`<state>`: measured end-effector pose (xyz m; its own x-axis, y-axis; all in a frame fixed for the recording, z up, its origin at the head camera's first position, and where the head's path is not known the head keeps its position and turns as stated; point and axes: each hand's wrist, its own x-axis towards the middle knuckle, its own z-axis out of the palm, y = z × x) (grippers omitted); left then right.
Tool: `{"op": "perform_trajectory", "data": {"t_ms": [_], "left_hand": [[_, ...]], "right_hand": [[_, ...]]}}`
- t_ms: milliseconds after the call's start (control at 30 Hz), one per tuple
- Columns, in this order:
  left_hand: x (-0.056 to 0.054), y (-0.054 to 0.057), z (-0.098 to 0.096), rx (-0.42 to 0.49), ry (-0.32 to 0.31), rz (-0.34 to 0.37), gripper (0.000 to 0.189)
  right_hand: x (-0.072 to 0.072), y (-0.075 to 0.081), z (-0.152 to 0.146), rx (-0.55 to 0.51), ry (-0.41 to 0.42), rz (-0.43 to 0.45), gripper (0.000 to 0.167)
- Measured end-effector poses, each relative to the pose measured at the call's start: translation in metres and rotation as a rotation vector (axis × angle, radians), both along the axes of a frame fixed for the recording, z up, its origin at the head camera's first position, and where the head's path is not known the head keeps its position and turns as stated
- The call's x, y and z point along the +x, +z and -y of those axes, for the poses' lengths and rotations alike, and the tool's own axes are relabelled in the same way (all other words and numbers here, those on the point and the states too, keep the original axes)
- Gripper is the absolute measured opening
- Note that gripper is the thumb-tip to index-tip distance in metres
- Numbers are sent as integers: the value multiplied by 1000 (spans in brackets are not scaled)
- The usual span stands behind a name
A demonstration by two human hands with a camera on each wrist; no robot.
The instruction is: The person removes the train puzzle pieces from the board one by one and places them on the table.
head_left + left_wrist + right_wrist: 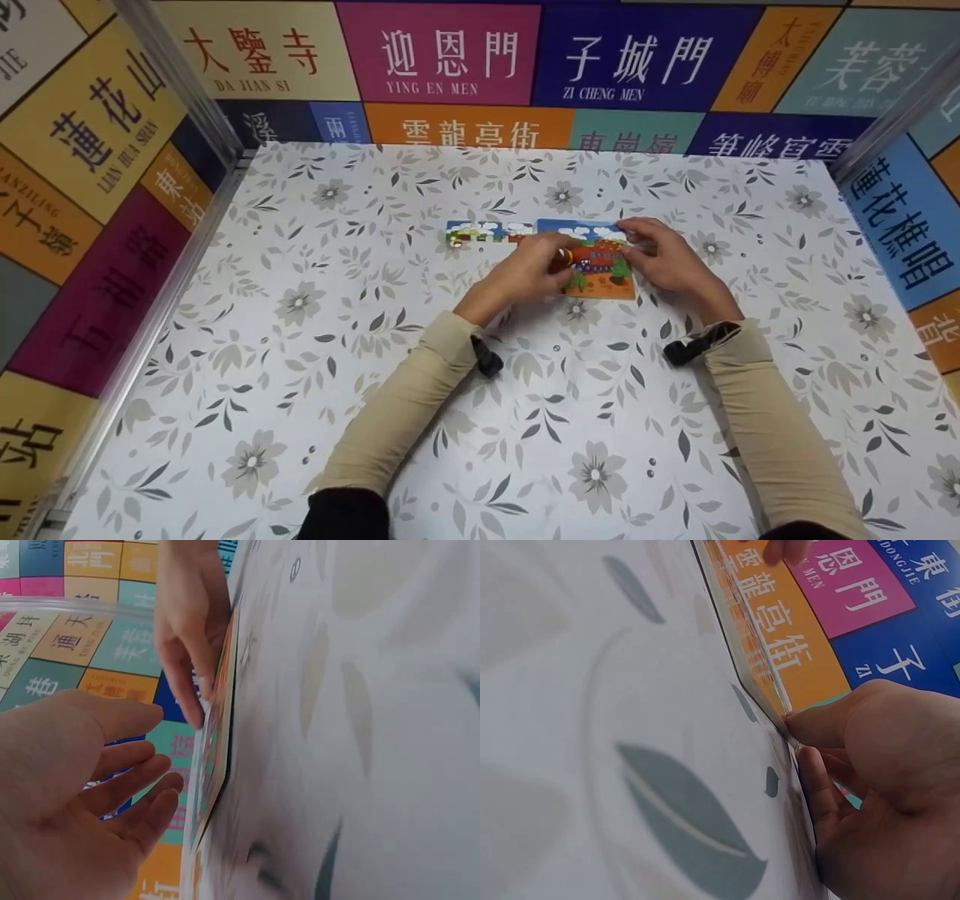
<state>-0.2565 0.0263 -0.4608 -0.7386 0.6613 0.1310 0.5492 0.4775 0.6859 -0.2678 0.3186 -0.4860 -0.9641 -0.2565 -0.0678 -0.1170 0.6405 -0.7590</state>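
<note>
The board (601, 262) lies on the desk (540, 427); my left hand (529, 268) is over its left part, fingers loosely bent and gripping nothing; my right hand (670, 260) pinches its far right corner between thumb and finger; a narrow strip (486, 229) printed with clouds lies just left of the board; coloured panels (450, 52) with lettering stand behind the desk.

We see creased tan sleeves (397, 416) on both arms, black fabric (346, 514) at their near ends, and a small black wrist attachment (489, 358) at each cuff; the left hand (529, 270) and right hand (667, 259) are bare.
</note>
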Motion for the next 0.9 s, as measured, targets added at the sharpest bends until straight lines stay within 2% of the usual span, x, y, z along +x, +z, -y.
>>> {"op": "perform_trajectory", "data": {"t_ms": [200, 333, 700, 900], "left_hand": [[-4, -3, -24, 1, -40, 17, 49], [-7, -5, -35, -1, -33, 22, 50], [-13, -13, -53, -87, 93, 41, 46], [-14, -14, -56, -148, 114, 22, 49]], "right_hand": [[0, -1, -1, -1, -3, 10, 53], [1, 0, -1, -3, -9, 11, 52], [0, -1, -1, -1, 0, -11, 51], [0, 1, 1, -1, 0, -1, 52]]}}
